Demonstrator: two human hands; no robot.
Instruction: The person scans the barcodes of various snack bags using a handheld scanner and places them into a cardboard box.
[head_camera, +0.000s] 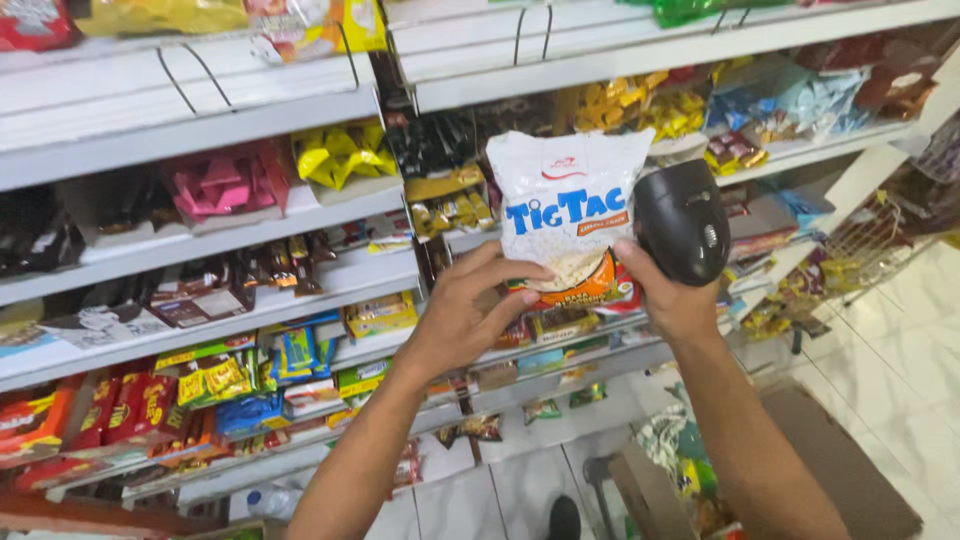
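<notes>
One white snack bag (568, 205) being gripped in my left hand (468, 312), one black scanner (682, 222) being clutched in my right hand (672, 300), shelves (250, 235) behind.

White metal shelves (250, 215) crammed with colourful snack packets (340, 155) above pale tiled floor (900, 370).

1 head-worn camera looks forward and slightly down along both raised forearms, close to the hands, facing stocked shop shelves (250, 225) with floor tiles (900, 370) below.
</notes>
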